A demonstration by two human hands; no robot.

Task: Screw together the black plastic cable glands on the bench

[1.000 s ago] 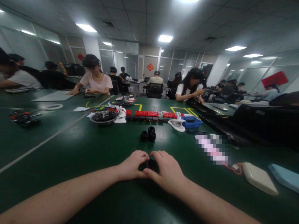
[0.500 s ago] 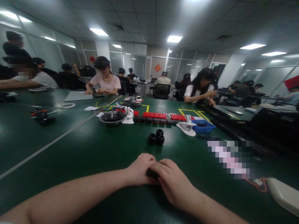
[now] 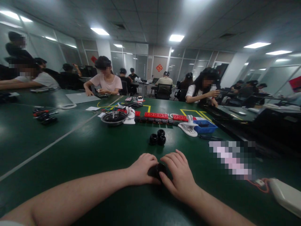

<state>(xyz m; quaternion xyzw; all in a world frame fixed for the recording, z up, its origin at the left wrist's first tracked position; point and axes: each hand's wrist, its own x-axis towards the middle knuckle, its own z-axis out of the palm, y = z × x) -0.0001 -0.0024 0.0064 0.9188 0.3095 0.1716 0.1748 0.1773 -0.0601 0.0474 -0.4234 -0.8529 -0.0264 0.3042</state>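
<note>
My left hand [image 3: 144, 168] is closed around a dark, round black part [image 3: 158, 170], low over the near middle of the green table. Its far fingers hide some of the part. On the other side is my right hand [image 3: 179, 175], fingers lifted and apart, its thumb at the part's right edge; whether the thumb presses on it I cannot tell. Just beyond both hands, three glossy black hollow round pieces [image 3: 161, 139] stand in a tight cluster on the table.
Farther back are a metal bowl [image 3: 113, 118] of dark items, red blocks [image 3: 155, 115] in a row, a white clamp [image 3: 188, 126] and a blue bin [image 3: 205, 126]. Dark tools [image 3: 44, 115] lie left. A cream box [image 3: 285, 196] with an orange cord sits right. Co-workers sit across the table.
My right hand has loosened: its fingers, earlier laid over the black part and my left fingertips, are now raised and spread, baring more of the part. My left hand stays nearly in place.
</note>
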